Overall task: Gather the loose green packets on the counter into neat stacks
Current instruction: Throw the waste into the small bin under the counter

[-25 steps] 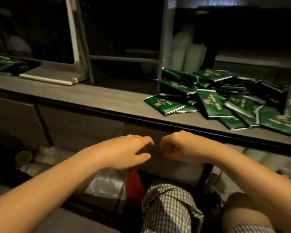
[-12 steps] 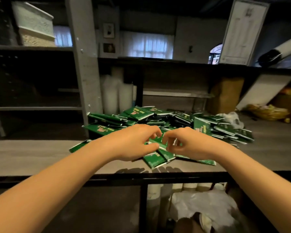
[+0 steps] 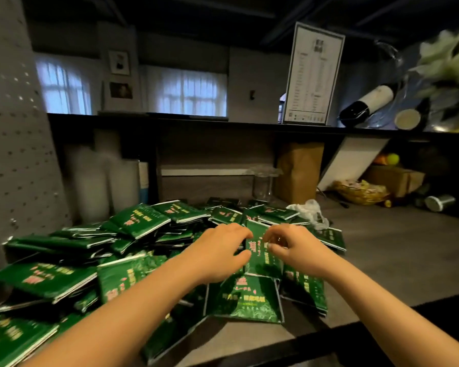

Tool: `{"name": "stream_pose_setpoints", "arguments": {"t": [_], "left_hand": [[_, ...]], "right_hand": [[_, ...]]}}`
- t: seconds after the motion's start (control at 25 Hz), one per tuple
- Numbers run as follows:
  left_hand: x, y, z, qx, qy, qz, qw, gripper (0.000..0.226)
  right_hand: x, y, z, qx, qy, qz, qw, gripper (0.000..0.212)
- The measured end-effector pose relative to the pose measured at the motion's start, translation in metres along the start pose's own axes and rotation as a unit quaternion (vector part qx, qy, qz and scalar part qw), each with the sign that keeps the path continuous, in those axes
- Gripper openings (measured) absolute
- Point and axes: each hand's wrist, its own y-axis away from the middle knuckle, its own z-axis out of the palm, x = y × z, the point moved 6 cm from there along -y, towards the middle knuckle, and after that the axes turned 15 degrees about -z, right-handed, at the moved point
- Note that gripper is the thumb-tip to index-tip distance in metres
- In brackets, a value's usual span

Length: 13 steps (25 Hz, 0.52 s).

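The green packets [image 3: 133, 274] lie in a loose heap across the centre and lower left of the frame, on the grey counter [image 3: 395, 260]. They are flat, glossy rectangles with pale edges and pink and light lettering. They overlap at every angle, some face up and some tipped on others. No squared stack shows anywhere, so the gathering seems to be only starting.

A second ago both hands hung in front of the counter's edge, with the heap up and to the right. Half a second ago they had come over its near side. Now they sit above its middle, and the view has closed in, so the person looks ready for a first pick.

The left hand [image 3: 220, 252] and right hand [image 3: 294, 250] face each other, fingers half curled, on either side of one packet [image 3: 261, 260] at centre frame. Thumbs lie at its left edge and across its face. Blur hides whether either hand really pinches it.

Right of the heap lies a crumpled clear bag [image 3: 310, 210]. A brown paper bag [image 3: 300, 170] stands behind at centre right, and a printed card [image 3: 313, 75] on the shelf above.
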Motion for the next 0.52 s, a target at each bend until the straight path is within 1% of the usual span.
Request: {"name": "stream_pose_setpoints", "arguments": {"t": [0.12,0.24,0.28,0.4,0.44,0.52], "left_hand": [[0.013,-0.043,0.019,-0.006,-0.057,-0.003,0.998,0.049],[0.026,-0.080,0.029,-0.017,-0.060,-0.008,0.998,0.054],[0.032,-0.093,0.032,-0.021,-0.059,-0.007,0.998,0.056],[0.050,-0.127,0.043,-0.035,-0.060,0.000,0.998,0.058],[0.054,-0.138,0.047,-0.040,-0.062,0.001,0.997,0.058],[0.062,-0.161,0.056,-0.046,-0.067,-0.002,0.997,0.058]], "right_hand": [[0.057,-0.009,-0.004,0.055,0.013,0.052,0.997,0.019],[0.112,-0.015,-0.011,0.107,0.040,0.130,0.985,0.025],[0.131,-0.017,-0.014,0.110,0.046,0.160,0.980,0.029],[0.179,-0.021,-0.014,0.084,0.037,0.237,0.967,0.046],[0.192,-0.024,-0.013,0.076,0.021,0.248,0.966,0.051],[0.213,-0.031,-0.007,0.058,-0.015,0.244,0.968,0.064]]}}
